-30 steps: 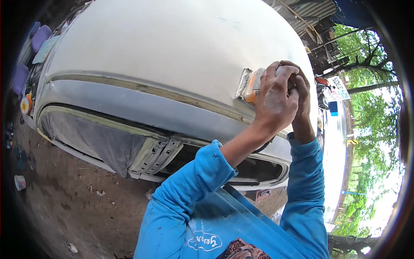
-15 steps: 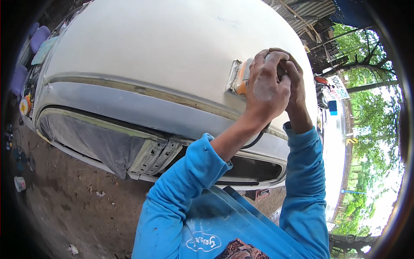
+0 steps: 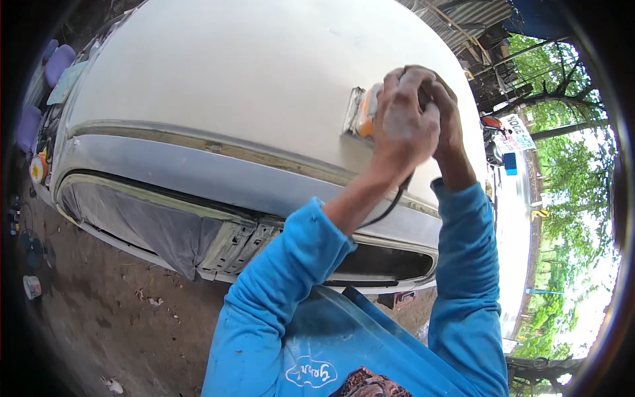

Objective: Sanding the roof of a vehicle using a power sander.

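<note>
Both my hands are on an orange electric sander (image 3: 366, 118), whose flat metal pad rests on the white car roof (image 3: 251, 73). My left hand (image 3: 405, 126) is wrapped over the body of the sander, its back pale with dust. Behind it on the right, my right hand (image 3: 451, 122) is closed around the same tool, its fingers partly covered by the left ones. Most of the sander's body is hidden under the hands. From below my left wrist a black cord (image 3: 395, 202) hangs down over the roof's edge.
Along the roof's near side runs a dull, brownish channel (image 3: 264, 157). Grey plastic sheeting (image 3: 145, 215) covers one door opening, and another window opening (image 3: 383, 263) is dark. A white tub (image 3: 32, 287) stands on the dirt floor at left. Corrugated metal sheets (image 3: 486, 23) lie beyond the roof.
The sander and both hands have slid slightly left and away from me over the roof. The grip looks the same, and more of the cord shows below my wrist.
</note>
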`<move>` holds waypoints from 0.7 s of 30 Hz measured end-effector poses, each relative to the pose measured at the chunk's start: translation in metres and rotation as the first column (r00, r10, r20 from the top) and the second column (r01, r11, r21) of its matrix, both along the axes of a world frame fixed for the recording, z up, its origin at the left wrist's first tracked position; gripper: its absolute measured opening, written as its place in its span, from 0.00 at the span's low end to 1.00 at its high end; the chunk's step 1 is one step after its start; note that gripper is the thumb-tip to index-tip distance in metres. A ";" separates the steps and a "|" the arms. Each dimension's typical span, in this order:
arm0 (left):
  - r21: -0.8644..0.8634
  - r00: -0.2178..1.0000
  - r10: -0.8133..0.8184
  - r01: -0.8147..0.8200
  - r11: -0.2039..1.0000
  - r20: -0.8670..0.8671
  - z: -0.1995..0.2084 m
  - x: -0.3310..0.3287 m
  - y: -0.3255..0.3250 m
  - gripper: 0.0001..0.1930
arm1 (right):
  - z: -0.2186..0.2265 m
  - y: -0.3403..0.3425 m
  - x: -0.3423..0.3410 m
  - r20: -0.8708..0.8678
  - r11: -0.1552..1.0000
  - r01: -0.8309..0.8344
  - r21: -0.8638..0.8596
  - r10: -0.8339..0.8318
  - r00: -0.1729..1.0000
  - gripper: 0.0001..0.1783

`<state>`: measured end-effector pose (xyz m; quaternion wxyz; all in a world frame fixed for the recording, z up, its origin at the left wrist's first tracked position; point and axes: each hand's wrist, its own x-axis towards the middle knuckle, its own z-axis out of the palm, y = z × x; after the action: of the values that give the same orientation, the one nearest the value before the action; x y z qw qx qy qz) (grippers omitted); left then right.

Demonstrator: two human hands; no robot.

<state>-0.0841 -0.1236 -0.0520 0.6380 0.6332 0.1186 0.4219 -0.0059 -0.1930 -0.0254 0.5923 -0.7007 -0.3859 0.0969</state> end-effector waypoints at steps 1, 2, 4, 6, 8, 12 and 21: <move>-0.029 1.000 -0.020 0.019 0.999 -0.012 0.002 0.008 0.006 0.17 | 0.000 0.006 0.009 -0.059 1.000 -0.004 0.019 0.005 0.998 0.19; -0.056 0.999 -0.043 0.042 0.998 -0.027 0.005 0.014 0.012 0.17 | -0.001 0.011 0.017 -0.093 0.999 -0.018 0.050 0.022 0.995 0.18; -0.052 0.998 -0.052 0.050 0.997 -0.035 0.008 0.023 0.023 0.17 | -0.001 0.021 0.030 -0.156 0.998 -0.023 0.057 0.031 0.987 0.18; -0.039 0.997 -0.065 0.064 0.997 -0.047 0.009 0.023 0.028 0.18 | 0.000 0.024 0.033 -0.215 0.997 -0.028 0.079 0.045 0.976 0.17; 0.037 0.995 -0.067 0.069 0.997 -0.073 0.007 0.012 0.029 0.20 | 0.000 0.022 0.021 -0.208 0.998 0.024 0.053 -0.013 0.978 0.17; 0.127 0.999 0.000 0.004 0.992 -0.033 -0.003 -0.039 0.008 0.19 | -0.005 0.004 -0.036 -0.180 0.996 -0.021 0.081 0.036 0.983 0.18; 0.591 0.999 0.025 -0.001 0.807 -0.033 0.005 -0.029 0.055 0.19 | -0.004 0.025 -0.014 -0.052 0.998 -0.068 0.017 0.068 0.996 0.21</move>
<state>-0.1134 -0.0685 -0.0475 0.4043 0.8073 -0.0014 0.4299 -0.0198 -0.1680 -0.0292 0.6038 -0.6798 -0.3946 0.1324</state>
